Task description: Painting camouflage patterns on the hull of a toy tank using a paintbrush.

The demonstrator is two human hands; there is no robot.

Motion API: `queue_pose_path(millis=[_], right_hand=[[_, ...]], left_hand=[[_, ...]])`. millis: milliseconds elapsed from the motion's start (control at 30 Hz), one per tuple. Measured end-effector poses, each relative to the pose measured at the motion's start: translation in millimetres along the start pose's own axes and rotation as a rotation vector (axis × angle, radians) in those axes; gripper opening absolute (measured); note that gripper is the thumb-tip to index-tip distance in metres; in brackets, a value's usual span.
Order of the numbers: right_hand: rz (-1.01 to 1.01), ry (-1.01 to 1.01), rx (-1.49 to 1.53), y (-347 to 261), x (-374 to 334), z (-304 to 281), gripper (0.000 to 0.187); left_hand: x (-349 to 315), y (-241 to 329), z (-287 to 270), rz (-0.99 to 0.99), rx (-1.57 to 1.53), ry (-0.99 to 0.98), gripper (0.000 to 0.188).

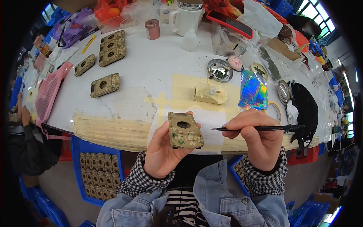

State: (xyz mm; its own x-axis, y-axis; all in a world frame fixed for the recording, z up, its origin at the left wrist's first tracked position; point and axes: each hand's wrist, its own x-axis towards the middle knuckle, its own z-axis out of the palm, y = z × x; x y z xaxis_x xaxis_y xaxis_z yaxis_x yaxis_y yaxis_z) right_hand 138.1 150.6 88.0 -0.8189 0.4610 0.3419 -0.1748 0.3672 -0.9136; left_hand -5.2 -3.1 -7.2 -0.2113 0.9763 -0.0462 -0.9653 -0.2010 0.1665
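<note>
Between its thumb and fingers my left hand (pixel 162 153) grips a camouflage-painted toy tank hull (pixel 185 133), a tan block with a round hole in its top and green flecks near its lower end. My right hand (pixel 257 138) holds a thin black craft tool (pixel 261 128) like a pen. Its fine tip points left at the hull, a short gap away from it. Beneath both hands lies a white paper sheet (pixel 211 117). Similar hulls lie on the table at the left: one single hull (pixel 104 85), a smaller piece (pixel 84 65) and a joined group (pixel 112 48).
A taped block (pixel 210 93) stands ahead, with a metal dish (pixel 220 70) of small green bits beyond it. Shiny holographic film (pixel 253 90) and a tape roll (pixel 274 112) lie right. A white mug (pixel 188 20) and red-cased phone (pixel 230 24) are farther back. A blue crate (pixel 120 162) of hulls sits below the edge.
</note>
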Motion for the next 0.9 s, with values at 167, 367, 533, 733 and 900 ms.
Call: queue_pose_path(millis=[167, 367, 533, 733, 900], right_hand=[[-0.107, -0.131, -0.047, -7, 14, 10, 0.012], [-0.103, -0.188, -0.058, -4, 17, 16, 0.01], [-0.107, -0.246, -0.094, -6, 20, 16, 0.01], [-0.14, -0.273, -0.164, -8, 22, 16, 0.01], [-0.144, -0.277, -0.178, -9, 23, 16, 0.009]], left_hand=[[-2, -3, 6, 0.022, -0.023, -0.011, 0.052], [-3, -3, 8, 0.016, 0.016, 0.027, 0.051], [-3, -2, 8, 0.004, 0.031, 0.015, 0.051], [-3, -2, 8, 0.002, 0.024, 0.009, 0.051], [-3, -2, 7, 0.009, 0.026, 0.009, 0.051]])
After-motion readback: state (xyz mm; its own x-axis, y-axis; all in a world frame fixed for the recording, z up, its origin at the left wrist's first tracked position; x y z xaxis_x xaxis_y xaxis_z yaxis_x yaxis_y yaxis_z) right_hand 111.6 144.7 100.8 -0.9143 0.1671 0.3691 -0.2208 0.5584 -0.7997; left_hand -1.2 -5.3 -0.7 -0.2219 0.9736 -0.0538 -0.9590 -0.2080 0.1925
